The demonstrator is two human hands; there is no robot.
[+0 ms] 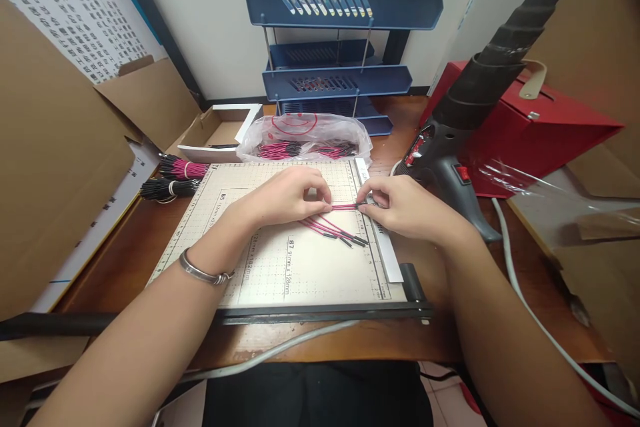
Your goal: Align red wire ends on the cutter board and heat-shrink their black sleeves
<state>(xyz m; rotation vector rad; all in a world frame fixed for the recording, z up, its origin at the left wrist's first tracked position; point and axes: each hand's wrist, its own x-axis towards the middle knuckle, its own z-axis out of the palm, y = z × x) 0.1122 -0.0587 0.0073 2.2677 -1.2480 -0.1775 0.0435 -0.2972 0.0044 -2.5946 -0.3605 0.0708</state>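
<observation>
My left hand [295, 195] pinches a few thin red wires [344, 207] above the paper trimmer [260, 267]. At their black right ends, my right hand [400, 203] has its thumb and fingertips closed, beside the white strip [387, 250] on the trimmer's right edge. Between the two hands the wires run nearly level. Several more red wires with black ends [345, 235] fan out below my left hand over the printed grid. How many wires are in the pinch cannot be made out.
Bundled wires [183, 168] lie at the trimmer's upper left. Behind it are a plastic bag of wires [305, 140], an open white box [220, 127] and a blue tray rack [340, 3]. A heat gun [457, 127] and a red box [540, 127] stand right; a grey cable [510, 260] runs alongside.
</observation>
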